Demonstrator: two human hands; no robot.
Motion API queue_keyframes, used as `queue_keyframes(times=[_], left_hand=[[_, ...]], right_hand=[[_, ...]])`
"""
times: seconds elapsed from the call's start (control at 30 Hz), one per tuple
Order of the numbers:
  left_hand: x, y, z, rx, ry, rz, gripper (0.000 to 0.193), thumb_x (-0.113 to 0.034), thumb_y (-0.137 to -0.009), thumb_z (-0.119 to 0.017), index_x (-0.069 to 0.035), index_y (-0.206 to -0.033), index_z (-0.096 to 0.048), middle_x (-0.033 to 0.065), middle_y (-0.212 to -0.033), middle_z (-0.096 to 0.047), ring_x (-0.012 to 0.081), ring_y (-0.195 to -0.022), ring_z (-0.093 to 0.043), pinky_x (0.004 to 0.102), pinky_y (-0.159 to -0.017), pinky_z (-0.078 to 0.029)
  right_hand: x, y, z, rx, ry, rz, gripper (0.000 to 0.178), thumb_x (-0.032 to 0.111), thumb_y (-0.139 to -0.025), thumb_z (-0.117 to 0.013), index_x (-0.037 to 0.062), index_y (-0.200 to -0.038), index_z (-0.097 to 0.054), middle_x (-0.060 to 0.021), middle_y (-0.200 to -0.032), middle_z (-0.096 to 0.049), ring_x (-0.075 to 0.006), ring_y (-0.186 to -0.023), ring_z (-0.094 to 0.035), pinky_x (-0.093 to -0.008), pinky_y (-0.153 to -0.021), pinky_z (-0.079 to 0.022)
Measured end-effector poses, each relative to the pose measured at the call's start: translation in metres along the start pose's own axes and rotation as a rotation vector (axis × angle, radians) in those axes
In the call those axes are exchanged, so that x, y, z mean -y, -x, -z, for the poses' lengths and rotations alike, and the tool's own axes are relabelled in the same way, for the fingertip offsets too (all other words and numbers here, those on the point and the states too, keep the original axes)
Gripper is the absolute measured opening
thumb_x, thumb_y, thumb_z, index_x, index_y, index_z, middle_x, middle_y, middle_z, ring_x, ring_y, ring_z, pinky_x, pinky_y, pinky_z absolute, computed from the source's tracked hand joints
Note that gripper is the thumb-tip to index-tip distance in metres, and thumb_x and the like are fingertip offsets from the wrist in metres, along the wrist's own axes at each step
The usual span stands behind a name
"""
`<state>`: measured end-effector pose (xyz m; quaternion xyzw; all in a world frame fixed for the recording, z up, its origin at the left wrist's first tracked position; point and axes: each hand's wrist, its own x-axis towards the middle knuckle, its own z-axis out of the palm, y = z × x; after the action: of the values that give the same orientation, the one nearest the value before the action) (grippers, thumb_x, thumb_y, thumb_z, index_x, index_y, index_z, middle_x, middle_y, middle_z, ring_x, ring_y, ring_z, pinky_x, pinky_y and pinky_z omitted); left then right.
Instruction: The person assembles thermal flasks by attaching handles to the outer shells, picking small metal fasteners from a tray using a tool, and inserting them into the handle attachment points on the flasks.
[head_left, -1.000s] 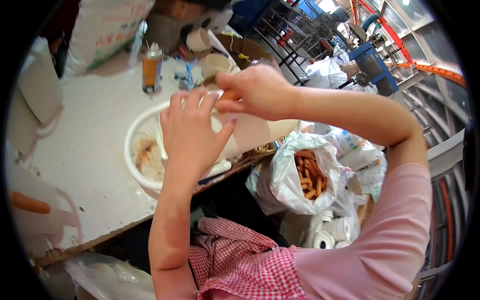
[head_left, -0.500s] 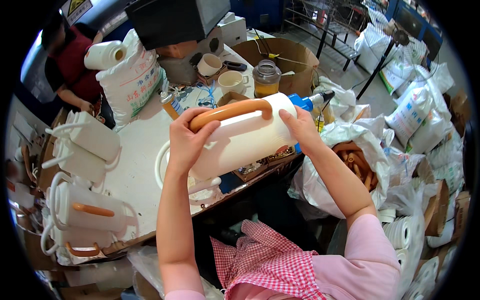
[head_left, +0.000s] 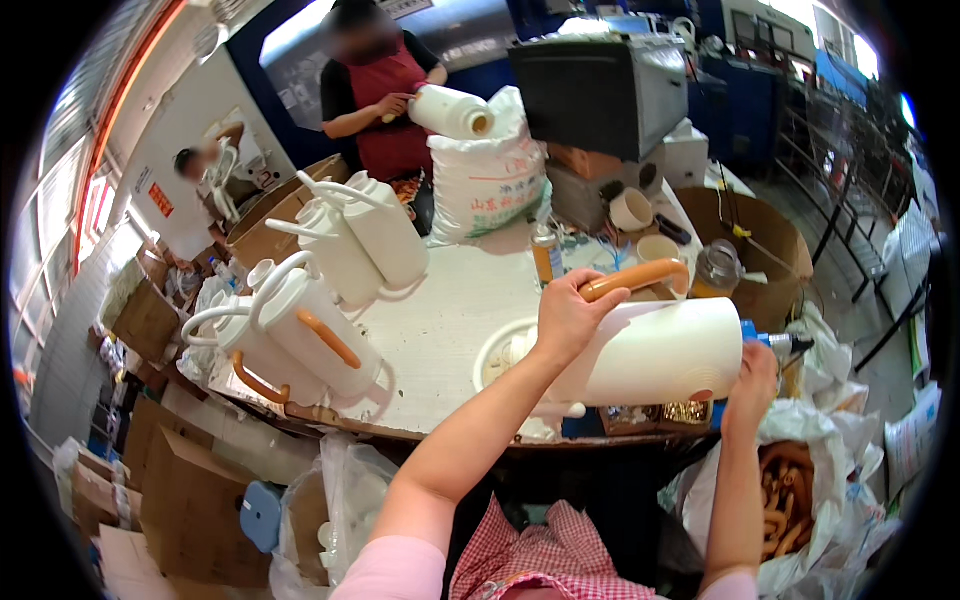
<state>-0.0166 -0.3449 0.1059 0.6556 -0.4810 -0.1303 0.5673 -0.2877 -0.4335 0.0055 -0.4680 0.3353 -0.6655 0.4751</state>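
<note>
A white watering can lies tipped on its side above the table's front edge, its base turned to the right. My left hand is closed around its orange-brown handle. At the base, my right hand has its fingers bent together against or just beside the rim; anything between them is hidden. Behind that hand shows a blue power tool with a metal nose. The can's pale spout loops down on the left, partly behind my left forearm.
More white watering cans stand at the table's left. Further back are a white woven sack, a spray can, a glass jar and a dark box. A sack of orange handles sits at lower right. A co-worker holds another white can.
My view has swung left and up, bringing the co-worker and the standing cans further in. My right hand has slid from the can's side to the base's edge; the left keeps the handle.
</note>
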Motion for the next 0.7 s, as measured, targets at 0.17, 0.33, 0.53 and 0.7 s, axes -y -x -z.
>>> queue_keyframes(times=[0.17, 0.33, 0.53, 0.7], left_hand=[[-0.016, -0.002, 0.063, -0.024, -0.043, 0.021, 0.033, -0.026, -0.079, -0.087, 0.0, -0.094, -0.076, 0.0053, -0.079, -0.072, 0.011, -0.07, -0.062, 0.0273, -0.066, -0.051], [-0.016, 0.07, 0.179, -0.192, -0.228, 0.194, 0.024, -0.017, -0.078, -0.084, 0.001, -0.091, -0.075, 0.0031, -0.075, -0.068, 0.0097, -0.068, -0.059, 0.0259, -0.064, -0.049], [0.001, 0.178, 0.242, -0.376, -0.145, 0.423, 0.019, -0.008, -0.077, -0.084, 0.002, -0.09, -0.073, 0.0018, -0.079, -0.068, 0.0076, -0.071, -0.06, 0.0238, -0.064, -0.049], [-0.004, 0.203, 0.227, -0.365, -0.112, 0.419, 0.026, -0.005, -0.075, -0.086, 0.002, -0.095, -0.071, 0.0042, -0.086, -0.071, 0.0091, -0.076, -0.064, 0.0244, -0.071, -0.054]], right_hand=[[-0.034, 0.017, 0.053, 0.319, 0.458, -0.074, 0.018, 0.02, -0.101, -0.058, 0.0032, -0.099, -0.064, -0.0087, -0.081, -0.07, -0.0187, -0.071, -0.066, -0.0323, -0.07, -0.054], [-0.028, 0.005, 0.009, 0.867, 1.519, 0.178, 0.017, 0.025, -0.087, -0.071, 0.0124, -0.098, -0.073, -0.0153, -0.093, -0.073, -0.0357, -0.091, -0.07, -0.045, -0.081, -0.056], [-0.05, -0.006, 0.009, 0.895, 1.536, 0.08, 0.017, 0.025, -0.082, -0.076, 0.0109, -0.089, -0.071, -0.0114, -0.087, -0.072, -0.0333, -0.089, -0.07, -0.0452, -0.078, -0.055], [-0.054, 0.002, 0.014, 0.814, 1.48, 0.325, 0.012, 0.019, -0.084, -0.073, 0.0092, -0.086, -0.067, -0.0109, -0.079, -0.069, -0.0344, -0.079, -0.067, -0.0471, -0.07, -0.052]])
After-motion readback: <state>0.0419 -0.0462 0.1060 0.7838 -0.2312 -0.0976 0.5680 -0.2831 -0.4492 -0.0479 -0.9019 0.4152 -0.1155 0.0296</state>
